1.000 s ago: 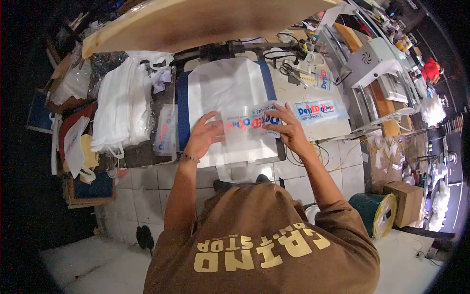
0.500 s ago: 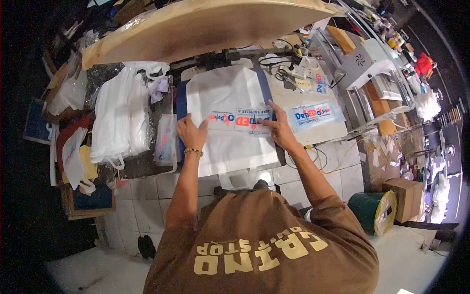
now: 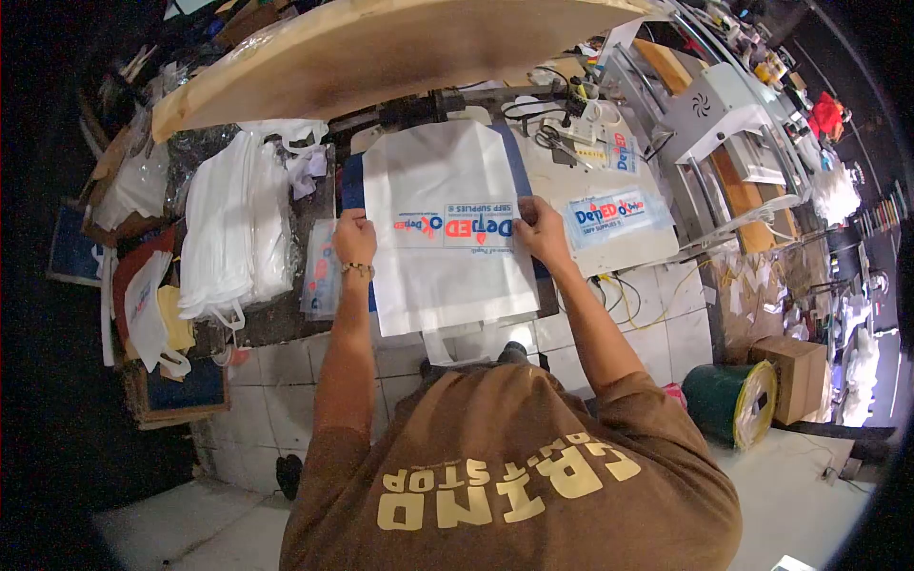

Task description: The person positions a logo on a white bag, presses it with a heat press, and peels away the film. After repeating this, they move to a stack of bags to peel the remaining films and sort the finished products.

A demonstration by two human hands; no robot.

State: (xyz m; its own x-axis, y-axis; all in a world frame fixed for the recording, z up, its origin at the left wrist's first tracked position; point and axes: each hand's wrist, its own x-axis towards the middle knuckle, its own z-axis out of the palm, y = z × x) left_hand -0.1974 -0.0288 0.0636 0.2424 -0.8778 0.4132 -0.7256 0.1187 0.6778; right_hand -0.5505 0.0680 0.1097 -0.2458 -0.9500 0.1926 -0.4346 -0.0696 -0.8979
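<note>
Left hand point(image 3: 354, 235), right hand point(image 3: 541, 231), on DepED sheet point(image 3: 455, 226)

Blue pad point(image 3: 353, 183) largely hidden beneath white bag point(image 3: 440, 167), only its side edges showing. Fine print on transfer sheet point(image 3: 455, 226) too small to read. Left hand point(image 3: 354, 236) and right hand point(image 3: 540, 231) at its ends: pinching or pressing, indeterminate. Wooden board point(image 3: 381, 48) cropped at top.

White bag point(image 3: 447, 181); transfer sheet point(image 3: 455, 226) w/ red-blue lettering; blue pad point(image 3: 353, 183) under.
</note>
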